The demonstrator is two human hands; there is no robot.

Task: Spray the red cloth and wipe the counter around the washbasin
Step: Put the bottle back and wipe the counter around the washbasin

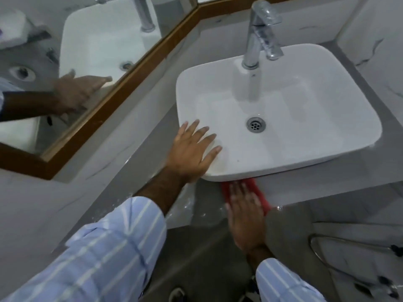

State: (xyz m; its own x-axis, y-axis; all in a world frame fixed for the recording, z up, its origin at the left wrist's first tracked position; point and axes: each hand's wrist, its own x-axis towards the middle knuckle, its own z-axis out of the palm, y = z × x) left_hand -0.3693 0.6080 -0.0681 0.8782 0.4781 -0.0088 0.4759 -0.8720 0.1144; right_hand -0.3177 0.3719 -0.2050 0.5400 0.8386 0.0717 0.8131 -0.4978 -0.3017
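Observation:
A white square washbasin [305, 136] sits on a grey counter [202, 199]. My left hand [192, 153] lies flat, fingers spread, on the basin's near left corner and holds nothing. My right hand [245, 214] presses flat on the red cloth [260, 196], which lies on the narrow counter strip just in front of the basin. The hand covers most of the cloth. No spray bottle is in view.
A chrome tap [259, 33] rises behind the basin. A wood-framed mirror [87, 62] runs along the left wall and reflects my left hand. Water drops [187, 205] speckle the counter's front edge. A metal hose [340, 243] hangs below at the right.

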